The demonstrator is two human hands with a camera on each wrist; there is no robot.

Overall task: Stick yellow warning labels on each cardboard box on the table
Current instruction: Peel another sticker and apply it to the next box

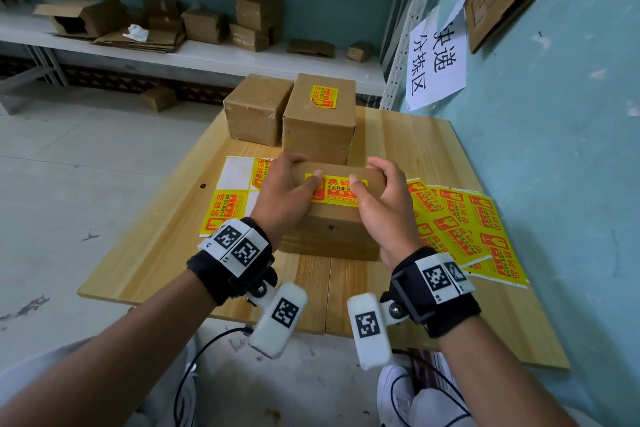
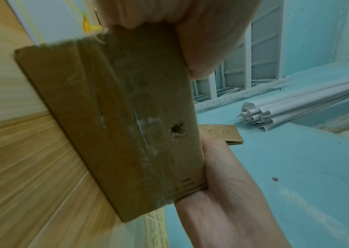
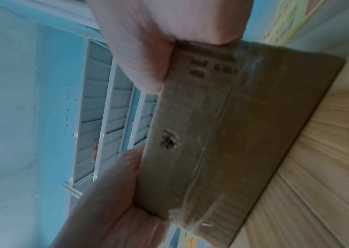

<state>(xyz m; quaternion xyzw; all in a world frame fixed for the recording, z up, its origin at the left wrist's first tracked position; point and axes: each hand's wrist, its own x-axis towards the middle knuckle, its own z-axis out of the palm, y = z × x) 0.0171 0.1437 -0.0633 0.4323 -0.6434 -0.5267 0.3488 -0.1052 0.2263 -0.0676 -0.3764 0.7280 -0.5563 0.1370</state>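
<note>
A cardboard box [image 1: 329, 232] lies at the middle of the wooden table [image 1: 433, 149], with a yellow warning label [image 1: 337, 193] on its top. My left hand [image 1: 287, 191] grips the box's left end and my right hand [image 1: 379, 201] its right end. On both hands the fingers curl over the far edge and the thumbs press on the label. The wrist views show the taped side of the box [image 2: 116, 120] [image 3: 211, 134] held between both hands. Behind stand two more boxes: the right box [image 1: 320, 128] carries a label [image 1: 323, 96], the left box [image 1: 258, 114] shows none.
Sheets of yellow labels lie on the table, a partly used label sheet [image 1: 228, 204] to the left of the box and several label sheets [image 1: 464, 222] fanned out to the right. A blue wall [image 1: 554, 149] borders the table's right side. Shelves [image 1: 207, 55] with more cardboard stand behind.
</note>
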